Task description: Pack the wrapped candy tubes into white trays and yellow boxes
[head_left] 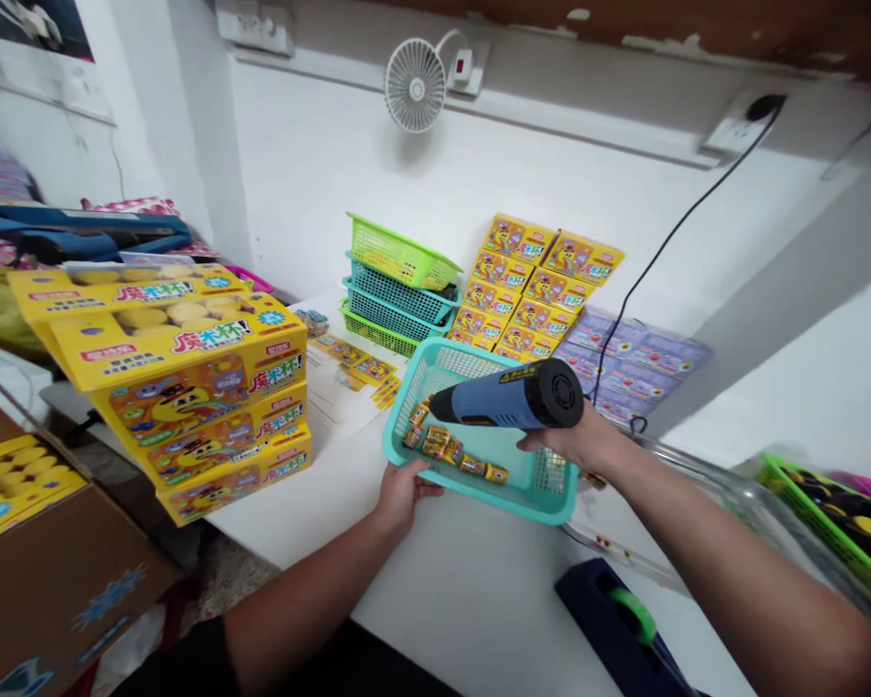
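One teal basket [479,492] sits tipped up on the white tabletop [465,581]. My left hand [401,489] has its fingers clamped over the near-left rim. The right hand [573,440] has its fingers wrapped around a blue heat gun [512,397], with the nozzle pointing down-left into the basket, just above the goods.

Progress-wise, I'd guess this batch is mid-way. The little yellow packs [446,450] lie bunched along the lower edge, right under the nozzle. From here I honestly can't tell which ones have been heated and which haven't, since they're too small.

Counts, as best I can make out:
- small packs in the basket: roughly six or seven, overlapping, so don't quote me
- heat guns: one
- spare baskets [396,290] stacked at the back wall: four, two green and two teal
- yellow boxes [529,290] leaning against the wall: around nine or ten, in two columns
- purple packs [624,358] beside those: several, in a few rows, too blurry to count
- big yellow display cartons [203,387] stacked on the left: four or five
- tape dispenser [616,620]: one, near my right forearm
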Available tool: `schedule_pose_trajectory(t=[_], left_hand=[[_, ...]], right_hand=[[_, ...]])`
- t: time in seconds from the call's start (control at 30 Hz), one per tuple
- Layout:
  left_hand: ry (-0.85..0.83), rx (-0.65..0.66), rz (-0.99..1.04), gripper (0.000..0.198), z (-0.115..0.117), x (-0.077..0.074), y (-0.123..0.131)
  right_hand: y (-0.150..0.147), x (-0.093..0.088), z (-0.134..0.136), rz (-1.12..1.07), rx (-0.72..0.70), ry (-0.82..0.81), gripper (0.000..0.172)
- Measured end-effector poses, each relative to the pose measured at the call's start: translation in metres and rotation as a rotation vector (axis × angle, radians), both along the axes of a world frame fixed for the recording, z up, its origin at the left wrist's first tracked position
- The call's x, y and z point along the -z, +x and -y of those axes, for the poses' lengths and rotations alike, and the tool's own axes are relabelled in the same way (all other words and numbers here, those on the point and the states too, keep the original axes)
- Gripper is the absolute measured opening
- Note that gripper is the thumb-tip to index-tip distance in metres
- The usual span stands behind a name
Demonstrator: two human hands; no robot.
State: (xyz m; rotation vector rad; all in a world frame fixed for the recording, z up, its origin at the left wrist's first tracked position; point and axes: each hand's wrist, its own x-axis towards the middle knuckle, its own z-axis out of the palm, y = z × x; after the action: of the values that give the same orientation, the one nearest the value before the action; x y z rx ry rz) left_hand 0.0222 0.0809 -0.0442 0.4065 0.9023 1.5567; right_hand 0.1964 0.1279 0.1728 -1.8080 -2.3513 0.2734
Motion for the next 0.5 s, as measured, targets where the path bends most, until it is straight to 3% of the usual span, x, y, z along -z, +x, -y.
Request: schedule_pose_trajectory(t=[0.07,0.2,0.3,0.5], left_hand=[[-0.002,0.002,-0.003,0.036,0.0,0.0,0.0],[-0.01,-0.01,-0.009,0.032,0.001,-0.001,0.0],[-0.008,-0.015,-0.014,0.031,0.001,-0.002,0.0],[-0.011,-0.019,-0.021,0.03,0.002,-0.003,0.0]], right_hand=[[0.004,-0.004,0.004,0.028,-0.032,-0.026,0.017],[0.014,-0.009,0.014,0.145,-0.067,0.028,0.023],[0.023,-0.01,0.018,0.214,-0.063,-0.03,0.024],[0.04,-0.015,0.02,0.273,-0.086,-0.034,0.019]])
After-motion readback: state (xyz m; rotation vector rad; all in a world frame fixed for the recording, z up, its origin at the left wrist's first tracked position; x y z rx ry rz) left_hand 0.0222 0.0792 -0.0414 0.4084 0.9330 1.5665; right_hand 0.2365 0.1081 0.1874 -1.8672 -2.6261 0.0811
